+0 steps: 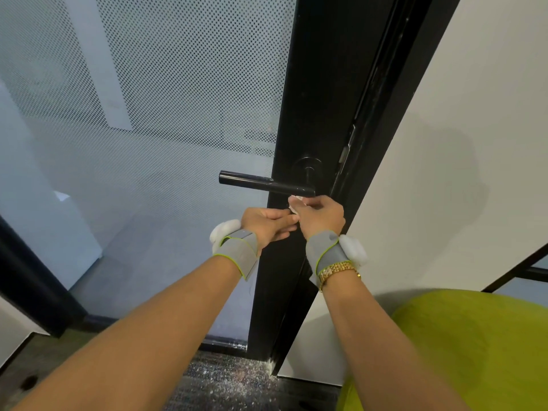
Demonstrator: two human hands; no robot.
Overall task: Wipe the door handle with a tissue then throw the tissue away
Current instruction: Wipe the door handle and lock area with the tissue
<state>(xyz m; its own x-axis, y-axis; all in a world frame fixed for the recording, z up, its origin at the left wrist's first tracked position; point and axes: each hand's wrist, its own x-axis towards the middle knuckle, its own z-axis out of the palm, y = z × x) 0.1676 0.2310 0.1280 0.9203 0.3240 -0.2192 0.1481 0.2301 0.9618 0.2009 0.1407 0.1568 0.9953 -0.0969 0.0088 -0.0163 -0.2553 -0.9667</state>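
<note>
Door: a glass door with a dotted film fills the left and far side, its black frame running down the middle.
Wall: a white wall stands to the right of the frame.
Seat: a lime-green cushion sits near right, low down.
Floor: dark carpet speckled with white bits lies at the foot of the door.
Door handle: the black door handle juts level toward the left from the frame, just above both hands.
Right hand: the right hand has its fingers curled round the tissue, just under the handle's inner end; whether it touches the handle I cannot tell.
Left hand: the left hand lies just beside it, fingers reaching across to the tissue and pinching at it.
Tissue: the white tissue mostly hidden, only a small edge peeking out of the right hand.
Wrists: grey wrist straps on both, a gold watch on the right.
</note>
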